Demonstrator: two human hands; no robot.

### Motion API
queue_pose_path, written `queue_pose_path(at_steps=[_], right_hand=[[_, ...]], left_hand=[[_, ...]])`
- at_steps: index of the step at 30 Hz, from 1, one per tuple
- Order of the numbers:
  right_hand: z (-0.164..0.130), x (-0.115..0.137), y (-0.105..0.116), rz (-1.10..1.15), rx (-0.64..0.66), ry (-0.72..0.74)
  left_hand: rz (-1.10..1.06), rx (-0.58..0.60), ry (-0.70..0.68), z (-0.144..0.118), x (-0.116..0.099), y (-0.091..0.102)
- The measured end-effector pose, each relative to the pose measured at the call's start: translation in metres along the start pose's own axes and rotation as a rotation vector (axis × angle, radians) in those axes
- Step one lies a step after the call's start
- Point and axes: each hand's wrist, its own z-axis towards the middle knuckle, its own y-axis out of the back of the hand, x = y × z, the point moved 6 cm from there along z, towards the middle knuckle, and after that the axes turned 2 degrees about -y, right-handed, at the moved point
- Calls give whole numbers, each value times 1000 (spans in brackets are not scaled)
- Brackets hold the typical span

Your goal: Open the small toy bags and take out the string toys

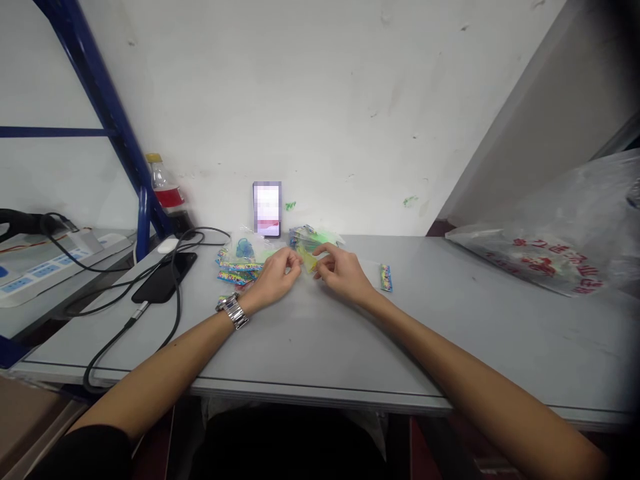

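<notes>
A small yellow translucent piece (pixel 307 259) is between my two hands, above the grey table; its exact kind is too small to make out. My left hand (pixel 280 275), with a metal watch (pixel 233 311) on the wrist, pinches its left side with closed fingers. From the right, my right hand (pixel 345 272) has thumb and forefinger curved around its other edge. Beside my left hand lies a pile of clear packets (pixel 239 268) with colourful printed strips, one holding a blue item (pixel 245 248). More packets (pixel 315 236) lie behind the hands. Another packet (pixel 386 277) is partly hidden behind my right hand.
A lit phone (pixel 267 210) leans on the wall. At left are a bottle (pixel 170 193), a dark phone (pixel 165 279), looping black cables (pixel 177 303), a white case (pixel 167 245) and a power strip (pixel 45 273). A plastic bag (pixel 555 247) rests at right.
</notes>
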Motion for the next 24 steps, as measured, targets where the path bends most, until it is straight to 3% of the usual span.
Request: queue_pose_path(at_steps=[5,12,24], right_hand=[[3,-9,12,-111,-42,-103],[4,-13,17,-262,61,-168],[1,-12,10,-536,250,-195]], left_hand=[[117,-50,36,2,6,3],[268,-83,-3,2,12,4],[406,143,-26,-3,10,-8]])
